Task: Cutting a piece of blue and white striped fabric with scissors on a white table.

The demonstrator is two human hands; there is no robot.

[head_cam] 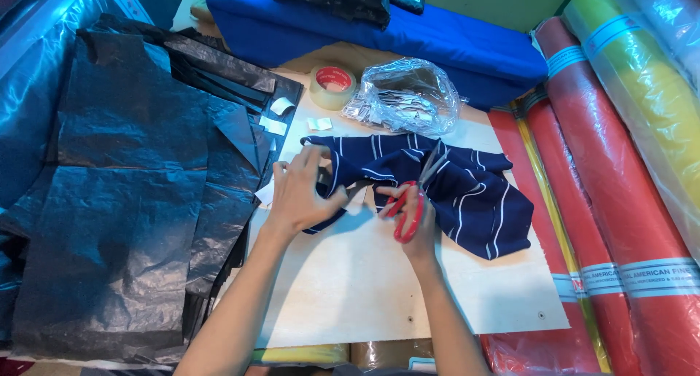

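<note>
While the right hand (410, 210) grips red-handled scissors (413, 198), the left hand (302, 190) pinches the navy white-striped cloth (467, 194). Both lie on the pale wooden counter (364, 281), near black plastic sheets (124, 186) at left.

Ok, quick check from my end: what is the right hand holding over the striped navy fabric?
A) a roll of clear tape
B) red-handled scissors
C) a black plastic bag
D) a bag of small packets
B: the right hand has its fingers through the red loops of the scissors, whose blades point up over the navy striped fabric, while the tape roll lies apart on the board.
</note>
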